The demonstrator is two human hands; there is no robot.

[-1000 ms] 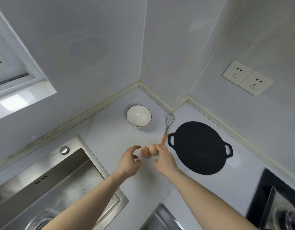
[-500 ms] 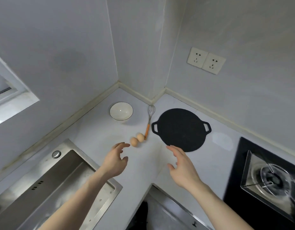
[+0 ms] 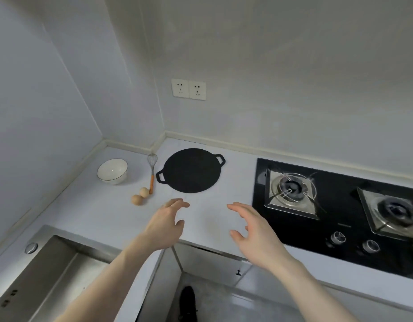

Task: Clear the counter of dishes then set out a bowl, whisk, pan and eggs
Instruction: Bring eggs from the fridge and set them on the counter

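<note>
Bowl, whisk, pan and eggs lie on the counter [image 3: 103,212]; both hands are free above it.

The pan [image 3: 192,170], flat, black and stiff, is likely the heaviest thing and is best taken by its two small loop handles; it lies between the whisk and the stove [image 3: 335,212]. The bowl [image 3: 112,171] stands upright near the corner; it looks like ceramic, so smooth and breakable, and I would hold it at the rim with a hand under it. The whisk [image 3: 152,174] is light, and its orange handle is the place to grip. The two eggs [image 3: 140,195] touch each other beside the end of this handle; they are fragile, may roll, and need a soft grip from the sides. The left hand [image 3: 165,225] and right hand [image 3: 255,231] hover over the front of the counter, well apart, fingers spread and loosely bent, holding nothing.
</note>
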